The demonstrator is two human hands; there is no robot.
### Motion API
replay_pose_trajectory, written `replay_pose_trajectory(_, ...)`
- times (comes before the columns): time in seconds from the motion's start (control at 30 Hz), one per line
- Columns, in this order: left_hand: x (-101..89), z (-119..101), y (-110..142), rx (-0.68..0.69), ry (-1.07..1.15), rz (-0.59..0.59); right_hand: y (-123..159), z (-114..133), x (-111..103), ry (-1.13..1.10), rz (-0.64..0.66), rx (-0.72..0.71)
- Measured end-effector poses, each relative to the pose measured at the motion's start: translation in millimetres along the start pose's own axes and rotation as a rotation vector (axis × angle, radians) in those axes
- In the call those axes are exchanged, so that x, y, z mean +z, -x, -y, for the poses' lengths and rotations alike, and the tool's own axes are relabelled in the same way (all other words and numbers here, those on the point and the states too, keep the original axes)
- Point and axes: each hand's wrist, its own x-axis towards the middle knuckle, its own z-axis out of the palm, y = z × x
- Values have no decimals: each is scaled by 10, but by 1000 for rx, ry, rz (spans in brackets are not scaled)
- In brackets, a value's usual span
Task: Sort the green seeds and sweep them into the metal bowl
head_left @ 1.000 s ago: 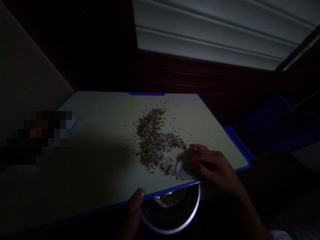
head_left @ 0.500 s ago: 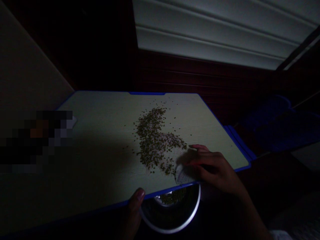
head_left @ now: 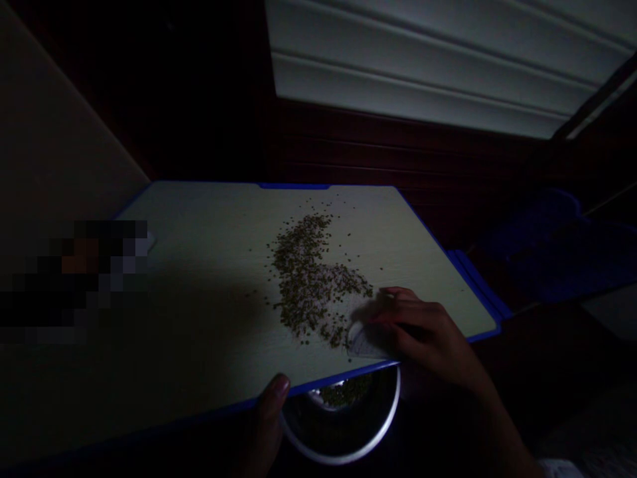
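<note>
A pale board with a blue rim (head_left: 209, 265) carries a spread of small greenish-brown grains (head_left: 311, 279) mixed with a whitish patch. My right hand (head_left: 423, 335) rests at the board's near right corner, fingers curled over a small pale card-like piece (head_left: 365, 344) that touches the edge of the grain pile. My left hand (head_left: 269, 418) is below the board's front edge, thumb up against the rim, gripping a round metal bowl (head_left: 341, 431). The bowl sits under the edge and holds some of the same grains (head_left: 343, 393).
The scene is very dark. A blurred, pixelated patch (head_left: 74, 279) covers the board's left side. Pale slatted panels (head_left: 423, 73) lie beyond the board. Dark blue shapes (head_left: 547, 245) sit to the right, off the board.
My right hand and the pale piece shifted only slightly along the near edge. The grain pile, bowl and left hand stay where they were.
</note>
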Motion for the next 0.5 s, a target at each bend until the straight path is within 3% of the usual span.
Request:
replay_pose_trajectory(0.2,29,-18,2,61,-17,-42,-22,35,-16,-26,56,-44)
replay_pose_trajectory(0.3,19,-15,-25,-1,-11,-39,-14,15,-11,-44,63,-82)
replay_pose_trajectory(0.4,19,-23,-21,-55,16,-20,1,-11,-2,-63,21,-81)
replay_pose_trajectory(0.5,28,-32,10,-9,-13,-84,9,-14,5,-39,-50,-30)
